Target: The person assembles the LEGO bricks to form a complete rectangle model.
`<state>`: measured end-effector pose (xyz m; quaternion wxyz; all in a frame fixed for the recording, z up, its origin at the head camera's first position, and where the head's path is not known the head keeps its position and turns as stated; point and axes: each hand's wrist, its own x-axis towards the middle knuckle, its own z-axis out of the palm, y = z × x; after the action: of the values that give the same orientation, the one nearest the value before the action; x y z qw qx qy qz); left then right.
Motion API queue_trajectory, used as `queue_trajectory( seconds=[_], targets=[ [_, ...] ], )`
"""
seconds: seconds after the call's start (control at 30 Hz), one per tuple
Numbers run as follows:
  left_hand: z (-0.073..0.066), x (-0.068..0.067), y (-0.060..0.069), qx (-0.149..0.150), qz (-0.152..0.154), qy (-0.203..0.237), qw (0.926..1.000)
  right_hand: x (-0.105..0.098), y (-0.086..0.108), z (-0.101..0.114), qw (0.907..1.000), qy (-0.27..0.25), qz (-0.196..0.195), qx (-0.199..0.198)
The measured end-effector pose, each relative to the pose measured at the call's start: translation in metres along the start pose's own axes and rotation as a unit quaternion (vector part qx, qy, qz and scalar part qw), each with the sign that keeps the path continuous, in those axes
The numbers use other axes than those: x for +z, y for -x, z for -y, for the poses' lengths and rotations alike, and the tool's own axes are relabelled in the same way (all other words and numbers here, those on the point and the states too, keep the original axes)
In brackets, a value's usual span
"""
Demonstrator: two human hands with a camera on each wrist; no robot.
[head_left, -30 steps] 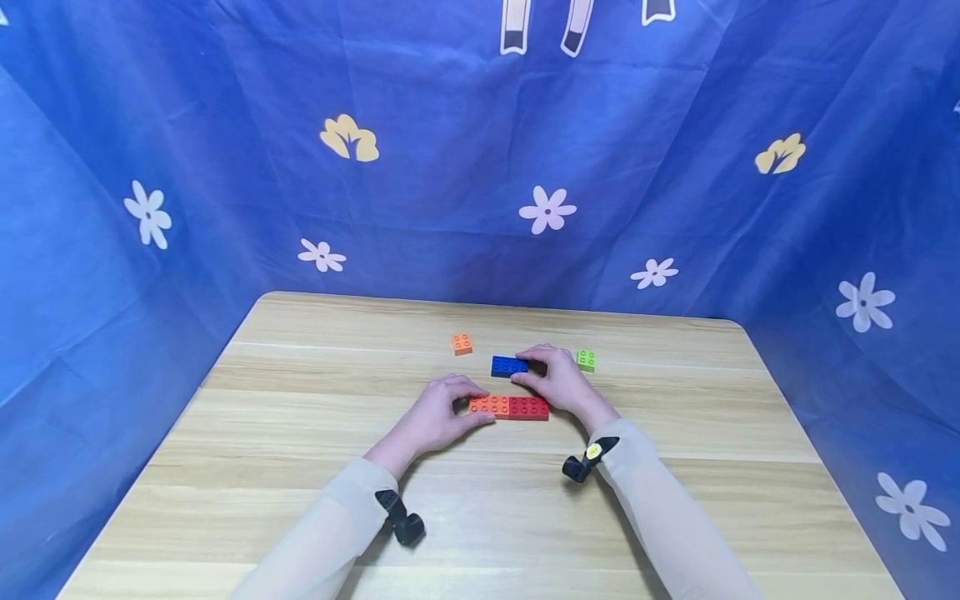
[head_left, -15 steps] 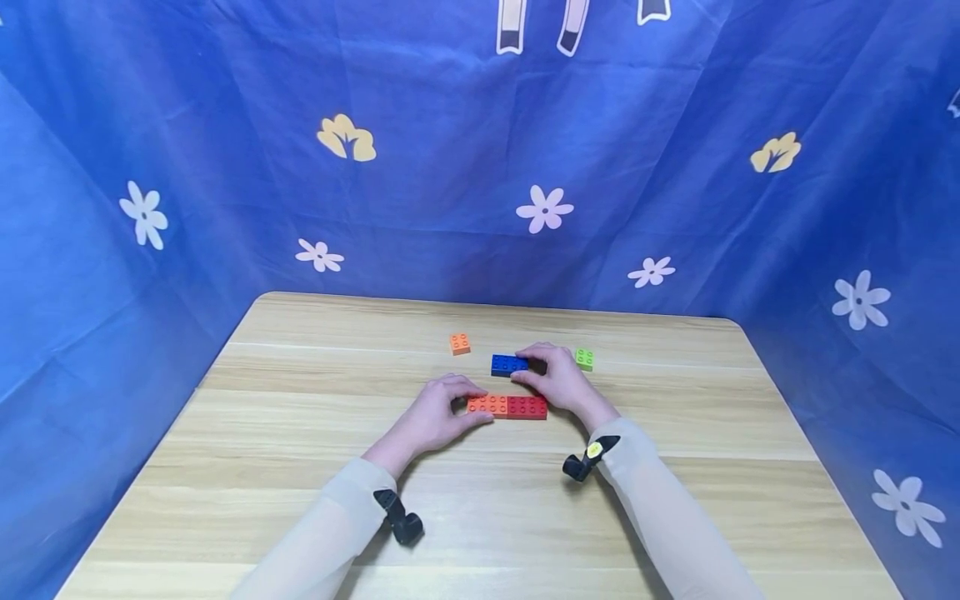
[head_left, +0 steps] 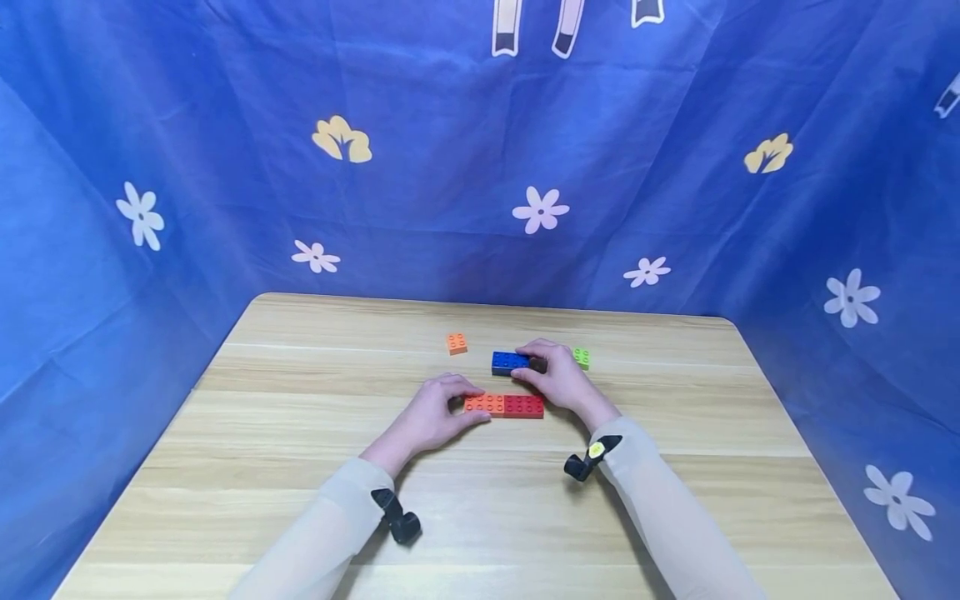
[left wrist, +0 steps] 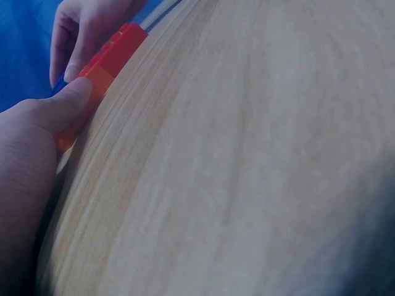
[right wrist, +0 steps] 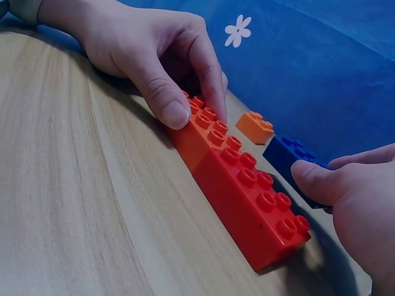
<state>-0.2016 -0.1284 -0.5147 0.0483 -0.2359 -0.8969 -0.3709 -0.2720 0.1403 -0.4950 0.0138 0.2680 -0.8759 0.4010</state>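
Observation:
An orange brick (head_left: 484,404) and a red brick (head_left: 523,406) lie end to end on the table, touching. My left hand (head_left: 433,414) grips the orange one at its left end, thumb on the near side. Just behind them, my right hand (head_left: 561,379) pinches a blue brick (head_left: 509,362) by its right end. In the right wrist view the blue brick (right wrist: 290,161) stands apart from the red brick (right wrist: 247,203), with my thumb on its near side. The left wrist view shows my left thumb against the orange brick (left wrist: 99,81).
A small orange brick (head_left: 457,343) lies at the back, left of the blue one. A small green brick (head_left: 581,358) is just behind my right hand, partly hidden by it. Blue patterned cloth (head_left: 450,167) hangs behind the wooden table (head_left: 315,367) and at both sides.
The blue brick and my right hand have shifted very slightly back, relative to the row of bricks. My left hand keeps its grip; the whole head view has drifted a little.

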Motion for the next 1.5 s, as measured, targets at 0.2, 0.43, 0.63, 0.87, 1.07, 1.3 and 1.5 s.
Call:
queue_trajectory(
  seconds=[0.2, 0.43, 0.63, 0.87, 1.07, 1.3, 1.5],
  targets=[
    [0.003, 0.002, 0.0, 0.011, -0.002, -0.006, 0.9999, -0.002, 0.002, 0.003, 0.9999, -0.015, -0.004, -0.004],
    [0.003, 0.001, -0.001, -0.001, 0.002, -0.001, 1.0, -0.005, 0.004, 0.011, 0.9999, -0.01, -0.002, 0.002],
    [0.001, 0.001, -0.001, -0.001, 0.003, -0.001, 1.0, -0.007, 0.005, 0.016, 0.9999, -0.011, 0.003, 0.004],
    [0.001, 0.001, -0.001, -0.004, 0.004, -0.001, 1.0, -0.009, 0.008, 0.022, 0.9998, -0.017, 0.003, 0.003],
    [0.002, 0.001, -0.001, -0.007, 0.001, 0.002, 1.0, -0.009, 0.01, 0.024, 0.9998, -0.018, -0.003, -0.005],
    [0.002, 0.001, -0.001, -0.011, 0.001, 0.001, 0.9999, -0.01, 0.014, 0.025, 0.9996, -0.018, -0.012, -0.018],
    [0.0, 0.0, 0.0, -0.01, 0.002, 0.002, 0.9999, -0.011, 0.018, 0.027, 0.9996, -0.019, -0.009, -0.018]
  ],
)
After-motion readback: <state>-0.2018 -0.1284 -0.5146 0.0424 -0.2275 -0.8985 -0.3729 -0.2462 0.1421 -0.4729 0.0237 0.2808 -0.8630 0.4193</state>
